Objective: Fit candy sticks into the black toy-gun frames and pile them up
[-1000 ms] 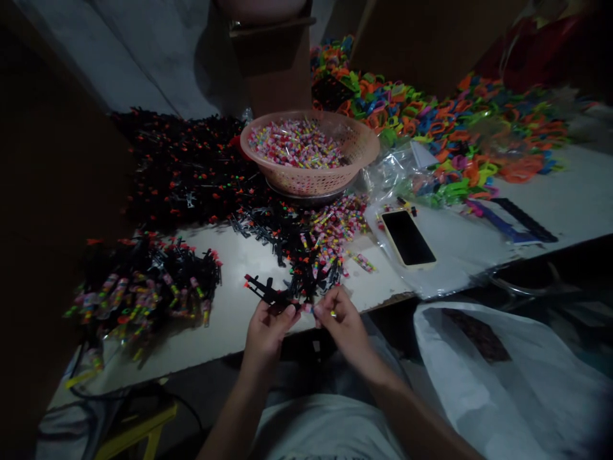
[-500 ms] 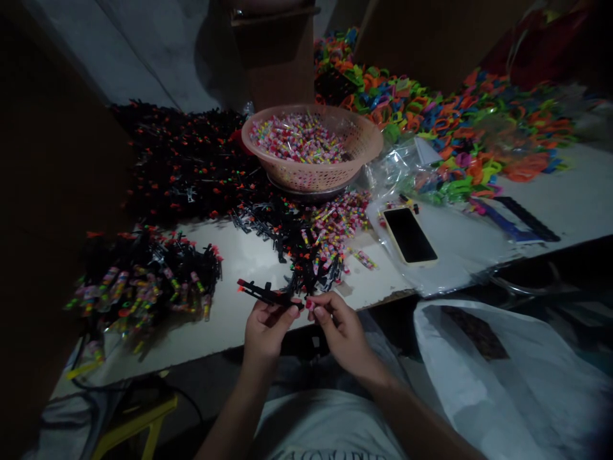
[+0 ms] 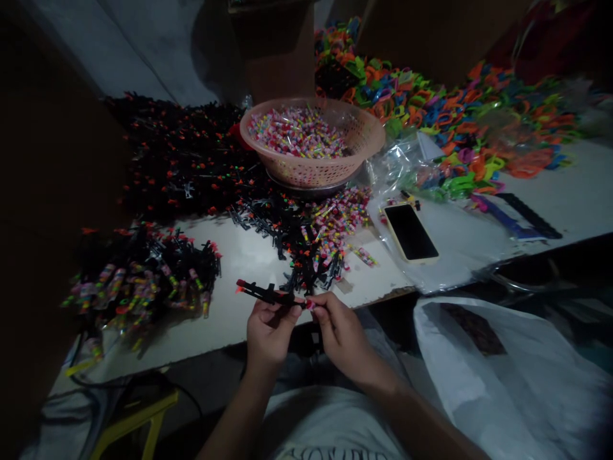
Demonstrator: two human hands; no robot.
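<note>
Over the table's front edge, my left hand [image 3: 272,329] is closed around a small black toy gun [image 3: 261,292] with a red-orange tip pointing left. My right hand [image 3: 341,329] pinches a small candy tube [image 3: 310,305] with a pink-red end, held against the gun's right end. Fingers cover most of the tube, so I cannot tell whether it is joined to the gun. Just beyond my hands lie loose black toy guns [image 3: 282,233] and a pile of wrapped candy tubes [image 3: 342,217]. At left is a heap of toy guns with candy tubes attached [image 3: 143,281].
A pink plastic basket [image 3: 311,172] of candy tubes stands mid-table. A large heap of black toy guns [image 3: 186,153] lies behind left, colourful plastic pieces [image 3: 440,115] behind right. A phone [image 3: 410,233] rests on clear plastic. A white sack [image 3: 517,377] is at lower right.
My right hand has moved slightly left, bringing the candy tube up against the gun's end; a small gap showed between them before. My left hand has barely moved.
</note>
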